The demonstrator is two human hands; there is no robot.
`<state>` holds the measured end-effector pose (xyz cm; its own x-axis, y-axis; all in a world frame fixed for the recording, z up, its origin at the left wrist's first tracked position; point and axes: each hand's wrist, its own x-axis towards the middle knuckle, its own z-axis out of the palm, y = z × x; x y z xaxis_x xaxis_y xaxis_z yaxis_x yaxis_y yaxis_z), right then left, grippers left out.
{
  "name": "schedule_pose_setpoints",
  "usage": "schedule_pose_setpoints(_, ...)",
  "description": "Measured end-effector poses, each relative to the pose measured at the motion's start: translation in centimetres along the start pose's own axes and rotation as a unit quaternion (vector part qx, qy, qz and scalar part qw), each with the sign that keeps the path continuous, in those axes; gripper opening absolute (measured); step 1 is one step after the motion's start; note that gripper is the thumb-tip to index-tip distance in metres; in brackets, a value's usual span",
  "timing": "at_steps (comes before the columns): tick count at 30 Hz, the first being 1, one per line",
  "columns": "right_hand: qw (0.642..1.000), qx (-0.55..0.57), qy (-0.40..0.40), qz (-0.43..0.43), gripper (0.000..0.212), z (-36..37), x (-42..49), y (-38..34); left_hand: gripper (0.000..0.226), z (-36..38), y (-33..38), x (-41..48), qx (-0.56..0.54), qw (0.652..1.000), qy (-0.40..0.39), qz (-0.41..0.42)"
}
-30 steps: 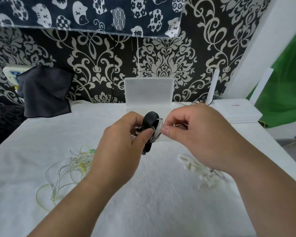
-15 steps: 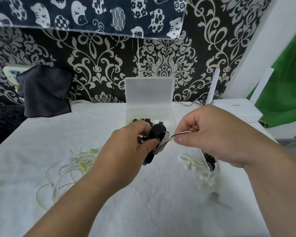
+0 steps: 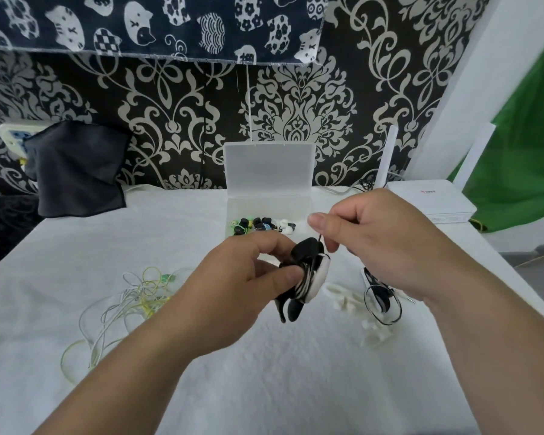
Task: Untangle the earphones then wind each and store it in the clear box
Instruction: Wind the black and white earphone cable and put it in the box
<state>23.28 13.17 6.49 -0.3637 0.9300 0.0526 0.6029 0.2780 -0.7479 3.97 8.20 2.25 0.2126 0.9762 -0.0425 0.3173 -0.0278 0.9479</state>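
My left hand (image 3: 248,287) grips a black-and-white winder (image 3: 305,274) with black earphone cable wrapped around it, held above the white table. My right hand (image 3: 377,243) pinches the black cable just above the winder's top. The loose end of that cable (image 3: 382,302) hangs in a loop below my right wrist. A tangle of white and yellow-green earphones (image 3: 126,306) lies on the table to the left. The clear box (image 3: 269,208) stands open at the back with several wound earphones inside.
White winders (image 3: 346,301) lie on the cloth under my right hand. A white router (image 3: 437,205) sits at the back right, and a dark cloth (image 3: 76,171) hangs at the back left. The patterned wall closes the table's far edge.
My right hand has lifted the cable from beside the winder to above its top. Both hands have dropped lower, uncovering the box's contents and the hanging cable loop.
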Motion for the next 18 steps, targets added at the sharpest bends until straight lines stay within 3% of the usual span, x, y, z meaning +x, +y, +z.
schedule_pose_setpoints(4, 0.997, 0.062, -0.001, 0.04, 0.056, 1.1, 0.4, 0.6, 0.01, 0.4, 0.0, 0.0, -0.069, 0.996, -0.029, 0.057)
schedule_pose_setpoints(8, 0.984, 0.151, -0.032, 0.091, 0.058, 2.6, 0.7, 1.5, 0.009, 0.6, 0.0, 0.4, -0.136, 0.982, 0.057, 0.118)
schedule_pose_setpoints(15, 0.929, 0.312, -0.108, 0.165, 0.035, 4.7, 0.7, 0.8, 0.013, 0.7, -0.6, 0.7, -0.241, 0.959, 0.096, 0.11)
schedule_pose_setpoints(18, 0.901, 0.378, -0.117, 0.178, 0.049, 5.2, 0.8, 0.8, 0.027, 0.3, -0.6, 0.8, -0.313, 0.942, 0.094, 0.07)
